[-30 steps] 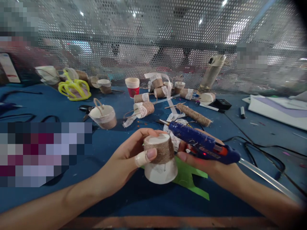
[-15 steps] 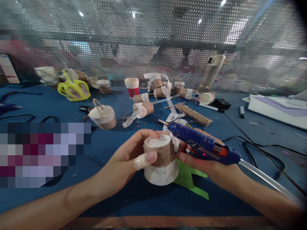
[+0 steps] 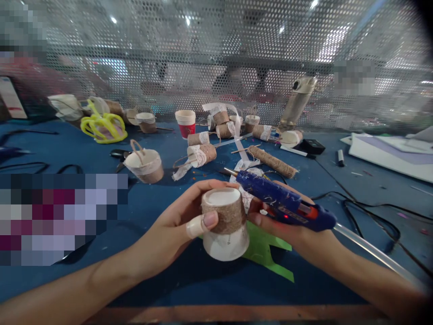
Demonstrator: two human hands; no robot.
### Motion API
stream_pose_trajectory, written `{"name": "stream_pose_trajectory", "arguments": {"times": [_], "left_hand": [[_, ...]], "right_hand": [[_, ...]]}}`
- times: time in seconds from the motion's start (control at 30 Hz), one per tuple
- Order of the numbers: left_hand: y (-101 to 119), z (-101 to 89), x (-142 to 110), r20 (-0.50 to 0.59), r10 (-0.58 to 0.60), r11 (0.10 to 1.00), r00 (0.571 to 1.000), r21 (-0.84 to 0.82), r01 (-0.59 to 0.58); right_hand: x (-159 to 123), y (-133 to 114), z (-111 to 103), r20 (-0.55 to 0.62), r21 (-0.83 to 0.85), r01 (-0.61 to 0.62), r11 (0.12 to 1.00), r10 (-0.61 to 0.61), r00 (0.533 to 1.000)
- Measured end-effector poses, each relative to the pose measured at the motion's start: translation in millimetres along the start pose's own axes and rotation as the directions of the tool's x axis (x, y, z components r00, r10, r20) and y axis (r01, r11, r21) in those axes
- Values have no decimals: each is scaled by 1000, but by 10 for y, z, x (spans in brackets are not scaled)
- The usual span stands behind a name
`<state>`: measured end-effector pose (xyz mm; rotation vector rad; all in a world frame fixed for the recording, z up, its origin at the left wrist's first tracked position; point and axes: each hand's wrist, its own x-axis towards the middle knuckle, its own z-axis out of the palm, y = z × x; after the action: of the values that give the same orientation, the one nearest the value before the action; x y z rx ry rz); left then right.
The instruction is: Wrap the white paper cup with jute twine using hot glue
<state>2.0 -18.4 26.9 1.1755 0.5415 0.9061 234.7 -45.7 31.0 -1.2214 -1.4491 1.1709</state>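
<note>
Upside down in front of me is a white paper cup (image 3: 226, 246), its upper part wrapped in brown twine. My left hand (image 3: 192, 214) grips it, thumb on the twine and fingers behind; the thumb wears a bandage. A blue hot glue gun (image 3: 280, 198) with a glowing red light lies across my right hand (image 3: 280, 225), its metal tip pointing left above the cup. A clear glue stick (image 3: 368, 250) sticks out of its back. My right fingers are partly hidden behind the gun, near the cup's right side. White lace (image 3: 248, 198) shows between cup and gun.
Green paper (image 3: 265, 255) lies beneath the cup. Beyond are a twine roll (image 3: 272, 161), twine-and-lace cups (image 3: 204, 154), a small basket (image 3: 145, 164), red-and-white cups (image 3: 186, 124) and a yellow pipe-cleaner object (image 3: 104, 128). Black cables (image 3: 358, 212) run at right, before a perforated metal screen (image 3: 203, 54).
The cup has shifted and turned slightly in my left hand, and the left thumb has slid a little leftward on the twine. The glue gun has barely moved.
</note>
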Motion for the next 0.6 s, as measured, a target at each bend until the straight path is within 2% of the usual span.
{"name": "stream_pose_trajectory", "arguments": {"times": [0.23, 0.6], "left_hand": [[-15, -29, -29, -31, -15, 1000, 999, 21, 15], [-27, -25, -22, -75, -32, 999, 997, -14, 31]], "right_hand": [[11, -26, 26, -41, 0, -18, 1000, 18, 999], [9, -19, 27, -30, 13, -27, 1000, 28, 999]]}}
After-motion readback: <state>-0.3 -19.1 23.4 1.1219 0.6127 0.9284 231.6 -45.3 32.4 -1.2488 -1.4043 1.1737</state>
